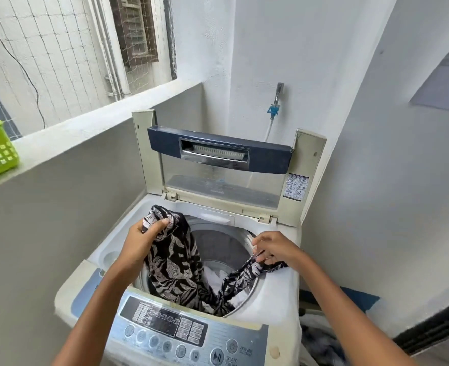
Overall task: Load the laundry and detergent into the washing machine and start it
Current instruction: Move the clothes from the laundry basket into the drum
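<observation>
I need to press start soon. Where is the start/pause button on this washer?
In the head view, the start/pause button sits at the bottom edge of the control panel, right of centre, just below-left of the power button and between the person's forearms.

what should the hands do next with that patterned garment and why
Probably lower and release it into the drum. The left hand holds one end of the patterned garment above the opening, and the right hand pinches the other end at the rim, so it drapes only partway inside.
</observation>
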The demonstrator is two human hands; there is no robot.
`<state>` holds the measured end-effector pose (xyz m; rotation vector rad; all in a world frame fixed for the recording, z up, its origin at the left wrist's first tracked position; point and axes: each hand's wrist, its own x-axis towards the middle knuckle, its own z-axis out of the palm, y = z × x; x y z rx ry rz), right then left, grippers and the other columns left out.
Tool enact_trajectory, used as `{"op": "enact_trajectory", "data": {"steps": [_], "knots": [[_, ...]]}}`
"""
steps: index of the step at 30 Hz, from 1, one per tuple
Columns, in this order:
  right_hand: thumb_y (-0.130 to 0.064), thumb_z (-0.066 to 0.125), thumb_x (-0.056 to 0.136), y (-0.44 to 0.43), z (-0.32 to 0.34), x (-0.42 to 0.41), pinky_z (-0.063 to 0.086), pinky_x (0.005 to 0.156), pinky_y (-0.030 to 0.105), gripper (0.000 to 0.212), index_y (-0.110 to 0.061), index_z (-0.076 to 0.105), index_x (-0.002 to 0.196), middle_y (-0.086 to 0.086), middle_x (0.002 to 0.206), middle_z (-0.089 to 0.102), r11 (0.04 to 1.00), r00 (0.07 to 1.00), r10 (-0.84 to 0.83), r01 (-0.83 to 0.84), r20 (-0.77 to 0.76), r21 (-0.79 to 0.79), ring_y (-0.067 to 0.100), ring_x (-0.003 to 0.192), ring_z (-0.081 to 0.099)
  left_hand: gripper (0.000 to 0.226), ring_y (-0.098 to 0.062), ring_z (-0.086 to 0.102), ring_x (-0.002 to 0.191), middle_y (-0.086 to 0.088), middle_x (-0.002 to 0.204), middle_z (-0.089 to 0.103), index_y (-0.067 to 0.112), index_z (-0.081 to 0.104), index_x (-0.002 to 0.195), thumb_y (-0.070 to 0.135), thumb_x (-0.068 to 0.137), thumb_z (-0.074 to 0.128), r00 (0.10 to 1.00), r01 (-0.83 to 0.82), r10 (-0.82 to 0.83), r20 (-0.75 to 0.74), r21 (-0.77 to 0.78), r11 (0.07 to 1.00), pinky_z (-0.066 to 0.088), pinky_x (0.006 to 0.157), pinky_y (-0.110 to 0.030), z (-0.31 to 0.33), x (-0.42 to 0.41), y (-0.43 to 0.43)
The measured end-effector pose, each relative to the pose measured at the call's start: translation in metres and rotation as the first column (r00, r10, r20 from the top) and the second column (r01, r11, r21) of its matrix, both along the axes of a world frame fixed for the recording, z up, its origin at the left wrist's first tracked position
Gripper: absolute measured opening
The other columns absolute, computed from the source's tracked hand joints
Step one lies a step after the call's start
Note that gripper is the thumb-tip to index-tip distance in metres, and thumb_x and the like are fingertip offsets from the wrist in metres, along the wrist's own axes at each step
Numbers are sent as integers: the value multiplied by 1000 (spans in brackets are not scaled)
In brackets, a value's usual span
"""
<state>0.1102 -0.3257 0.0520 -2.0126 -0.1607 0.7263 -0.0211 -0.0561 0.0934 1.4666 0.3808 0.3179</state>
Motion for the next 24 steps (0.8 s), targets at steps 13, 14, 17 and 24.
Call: {"op": "enact_trajectory", "data": {"steps": [13, 14, 17, 24], "knots": [[-1, 51, 84, 21, -7, 6, 53, 75, 34, 23, -19, 58, 71, 1, 78, 60, 879, 884, 391, -275, 257, -390, 12, 67, 65, 29, -15, 64, 63, -1, 67, 67, 9, 59, 74, 32, 58, 69, 961, 271, -277, 9, 181, 945, 51, 63, -24, 33, 14, -8], [-2, 53, 85, 32, 5, 4, 54, 74, 34, 18, -17, 62, 88, 2, 84, 59, 940, 907, 313, -255, 282, -225, 9, 64, 62, 22, -11, 63, 60, 2, 64, 66, 8, 59, 72, 25, 61, 67, 952, 303, -306, -17, 217, 928, 50, 60, -20, 36, 17, -8], [5, 52, 85, 62, 54, -8, 49, 71, 23, 60, -28, 40, 134, 6, 123, 47, 941, 943, 205, -264, 263, 214, 17, 95, 57, 18, -10, 57, 59, 2, 61, 61, -2, 58, 69, 15, 64, 58, 893, 447, -424, -150, 386, 807, 46, 61, -18, 52, 29, -12], [-11, 70, 78, 76, 111, 8, 32, 98, 28, 54, -14, 50, 128, 4, 136, 47, 743, 676, 670, -608, 307, -281, 15, 122, 42, 11, -6, 59, 56, 5, 62, 66, 6, 61, 72, 17, 73, 59, 792, 576, -510, -336, 686, 443, 51, 60, -23, 83, 42, -18]]}}
